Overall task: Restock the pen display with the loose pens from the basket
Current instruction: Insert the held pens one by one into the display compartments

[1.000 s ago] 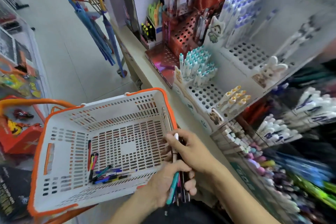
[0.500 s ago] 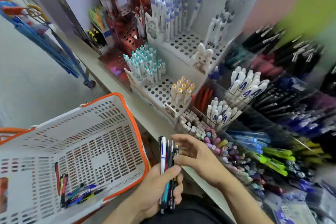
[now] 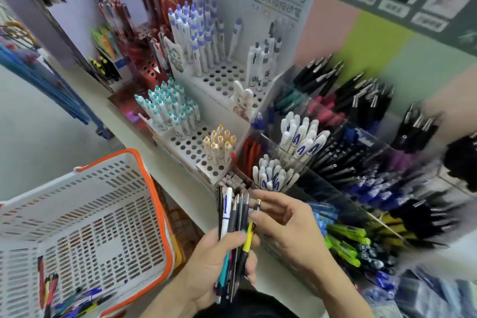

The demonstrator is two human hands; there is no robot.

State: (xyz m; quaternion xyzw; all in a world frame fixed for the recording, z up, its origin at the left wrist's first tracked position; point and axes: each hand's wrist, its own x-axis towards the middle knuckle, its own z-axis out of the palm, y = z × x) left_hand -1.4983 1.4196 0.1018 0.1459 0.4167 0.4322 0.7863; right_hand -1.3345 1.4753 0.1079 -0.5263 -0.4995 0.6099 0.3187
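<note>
My left hand [image 3: 206, 263] grips a bundle of pens [image 3: 232, 217] upright in front of the shelf. My right hand [image 3: 286, 224] pinches a yellow-barrelled pen [image 3: 249, 236] at the bundle's right side. The white basket with an orange rim [image 3: 154, 204] sits at lower left, with several loose pens [image 3: 69, 302] lying in its near corner. The pen display [image 3: 335, 152] rises ahead and to the right: white perforated stands with teal, purple and yellow-capped pens, and clear compartments full of black, blue, white and green pens.
A beige shelf edge [image 3: 178, 183] runs diagonally between the basket and the display. Blue umbrellas [image 3: 51, 90] hang at far left above the floor. A red perforated stand [image 3: 139, 59] holds more pens behind the white stands.
The view has swung right and up toward the display. My right hand has closed its thumb and finger on a yellow pen in the bundle; before, its fingers only touched the bundle.
</note>
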